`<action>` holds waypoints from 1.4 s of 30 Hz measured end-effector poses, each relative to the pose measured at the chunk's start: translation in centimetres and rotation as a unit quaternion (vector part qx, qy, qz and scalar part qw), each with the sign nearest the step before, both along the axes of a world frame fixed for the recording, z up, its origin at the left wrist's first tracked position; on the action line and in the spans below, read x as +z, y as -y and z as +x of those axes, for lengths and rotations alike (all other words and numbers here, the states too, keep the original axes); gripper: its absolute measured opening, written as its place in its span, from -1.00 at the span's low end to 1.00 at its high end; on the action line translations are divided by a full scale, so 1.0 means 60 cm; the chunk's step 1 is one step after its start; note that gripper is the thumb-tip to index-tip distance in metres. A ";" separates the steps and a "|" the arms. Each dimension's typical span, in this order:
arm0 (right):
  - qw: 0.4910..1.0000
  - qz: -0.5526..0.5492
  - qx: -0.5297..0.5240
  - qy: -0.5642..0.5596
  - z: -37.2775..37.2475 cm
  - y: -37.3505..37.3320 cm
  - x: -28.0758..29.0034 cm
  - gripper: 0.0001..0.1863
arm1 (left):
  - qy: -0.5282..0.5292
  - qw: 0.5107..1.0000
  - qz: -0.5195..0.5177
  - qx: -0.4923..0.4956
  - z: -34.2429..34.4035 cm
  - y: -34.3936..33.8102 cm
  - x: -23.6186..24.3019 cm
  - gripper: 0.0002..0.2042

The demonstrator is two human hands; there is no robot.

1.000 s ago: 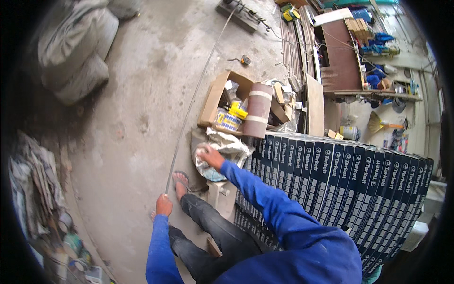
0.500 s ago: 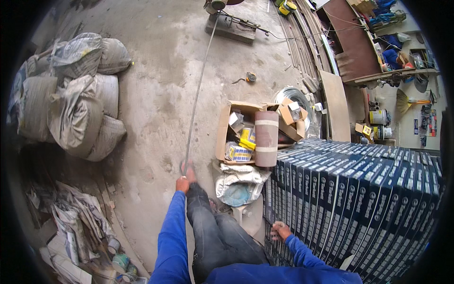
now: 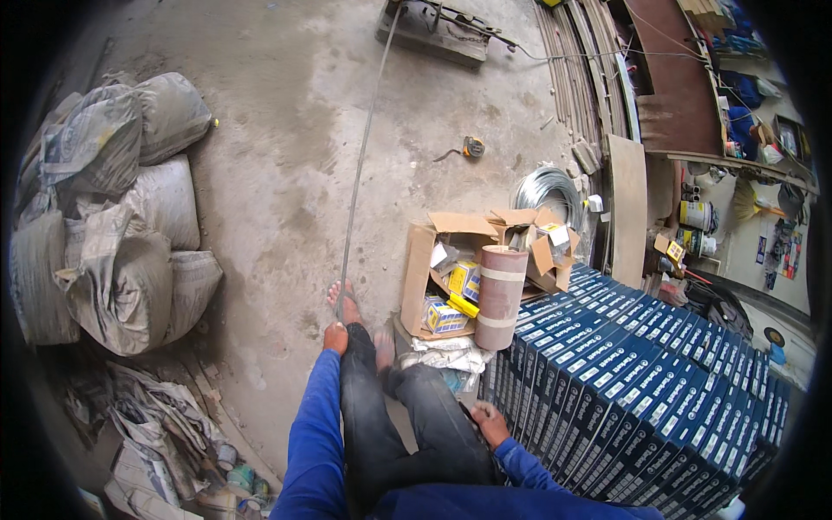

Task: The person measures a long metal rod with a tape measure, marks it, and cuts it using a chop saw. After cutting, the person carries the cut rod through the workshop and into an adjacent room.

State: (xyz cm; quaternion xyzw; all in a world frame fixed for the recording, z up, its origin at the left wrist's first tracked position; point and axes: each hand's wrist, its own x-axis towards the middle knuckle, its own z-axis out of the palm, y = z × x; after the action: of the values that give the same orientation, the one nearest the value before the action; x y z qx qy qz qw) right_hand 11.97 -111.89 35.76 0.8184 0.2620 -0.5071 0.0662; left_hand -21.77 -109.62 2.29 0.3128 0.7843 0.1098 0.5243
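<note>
My left hand (image 3: 335, 338) is closed around the near end of a long thin rod (image 3: 360, 173), which looks like steel rebar. The rod runs away up the floor to a block (image 3: 433, 35) with a chain on it at the top edge. My right hand (image 3: 491, 422) hangs beside my right thigh, near the stacked dark blue boxes. Its fingers are curled; a small dark shape shows at the fingertips, too small to name. An orange and black tape measure (image 3: 473, 147) lies on the floor with a little blade out, apart from both hands.
Filled sacks (image 3: 165, 208) are heaped at the left, with crumpled bags (image 3: 165, 425) below them. Right of my legs stand an open carton (image 3: 419, 277), a brown roll (image 3: 501, 299) and a wire coil (image 3: 549, 192). Dark blue boxes (image 3: 624, 373) fill the lower right. Long boards (image 3: 576, 78) lie farther back.
The view has shifted, and both of my feet now show. My right hand has moved left and nearer my thigh. My left hand still grips the rod.
</note>
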 end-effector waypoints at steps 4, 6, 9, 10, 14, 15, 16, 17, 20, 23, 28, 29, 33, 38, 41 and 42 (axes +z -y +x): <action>0.982 0.154 0.103 -0.034 -0.124 -0.195 0.007 -0.49 | 0.003 0.993 -0.008 -0.122 -0.008 -0.038 -0.055 -0.71; 0.950 0.239 0.195 -0.038 -0.175 -0.288 -0.003 -0.48 | 0.049 0.996 -0.049 -0.048 0.000 -0.057 -0.090 -0.66; 0.925 0.266 0.266 -0.048 -0.230 -0.417 -0.037 -0.48 | -0.029 0.990 0.015 -0.138 0.023 -0.108 -0.138 -0.64; 0.915 0.270 0.296 -0.046 -0.240 -0.462 -0.056 -0.47 | -0.092 0.974 0.065 -0.194 0.028 -0.135 -0.151 -0.65; 0.877 0.264 0.397 -0.055 -0.255 -0.631 -0.128 -0.45 | 0.007 0.990 -0.136 -0.046 0.031 -0.266 -0.167 -0.65; 0.869 0.248 0.424 -0.057 -0.256 -0.665 -0.139 -0.45 | 0.016 0.994 -0.103 -0.032 0.027 -0.300 -0.166 -0.66; 0.857 0.240 0.452 -0.059 -0.259 -0.694 -0.146 -0.44 | 0.031 0.995 -0.097 -0.019 0.022 -0.339 -0.167 -0.67; 0.869 0.229 0.433 -0.062 -0.272 -0.723 -0.156 -0.42 | 0.044 0.995 -0.094 0.008 0.021 -0.373 -0.164 -0.68; 0.859 0.210 0.465 -0.044 -0.276 -0.820 -0.169 -0.40 | 0.032 0.997 -0.051 0.053 0.024 -0.485 -0.169 -0.64; 0.868 0.136 0.473 -0.070 -0.257 -0.910 -0.182 -0.39 | -0.001 0.999 -0.042 0.031 0.026 -0.595 -0.201 -0.64; 0.900 0.176 0.392 -0.078 -0.188 -1.025 -0.225 -0.41 | -0.012 1.000 0.019 0.017 0.037 -0.766 -0.247 -0.64; 0.909 0.192 0.361 -0.078 -0.170 -1.045 -0.236 -0.42 | 0.002 0.999 -0.015 0.036 0.041 -0.803 -0.249 -0.63; 0.933 0.201 0.293 -0.060 -0.140 -1.120 -0.290 -0.47 | 0.034 0.994 -0.087 0.060 0.052 -0.963 -0.230 -0.66; 0.930 0.208 0.291 -0.081 -0.097 -1.233 -0.358 -0.50 | -0.011 0.999 -0.033 0.021 0.068 -1.147 -0.208 -0.66; 0.944 0.181 0.270 -0.061 -0.020 -1.310 -0.328 -0.52 | -0.006 0.999 -0.029 0.025 0.112 -1.205 -0.190 -0.67; 0.952 0.176 0.241 -0.066 0.002 -1.346 -0.313 -0.51 | -0.015 0.998 -0.006 0.059 0.124 -1.230 -0.184 -0.67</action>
State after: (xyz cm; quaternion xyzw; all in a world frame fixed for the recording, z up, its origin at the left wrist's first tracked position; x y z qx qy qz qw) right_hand 12.09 -31.11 17.01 0.6940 0.5403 -0.4752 0.0242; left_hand -14.36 -35.84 -8.72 0.2641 0.8098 0.1313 0.5072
